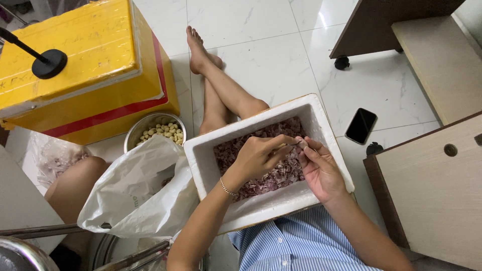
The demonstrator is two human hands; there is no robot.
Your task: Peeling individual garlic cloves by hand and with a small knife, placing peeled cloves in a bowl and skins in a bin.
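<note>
Garlic clove (303, 144), small and pale, pinched between the two hands above the white foam box (321, 125). Left hand (261, 155) curled nearly closed, fingers folded in, gripping a thin dark blade or pick (287, 146) whose tip touches the clove. Long axis of that tool running across from the left hand toward the right, tipped slightly up at the clove end. Right hand (320, 168) half closed, palm turned up, thumb and forefinger nipping the clove at their tips, remaining fingers loosely bent. Clove too small to tell which way its point faces. Directly beneath both hands, a bed of purple-pink garlic skins (273, 178) filling the box. Left of the left hand, a crumpled white plastic bag (138, 193); beyond it, a steel bowl (143, 131) holding peeled cloves (163, 132). Farther left and away from the body, a yellow foam box (85, 65) with red tape. Right of the right hand, well apart on the tiled floor (271, 55), a black phone (361, 125).
</note>
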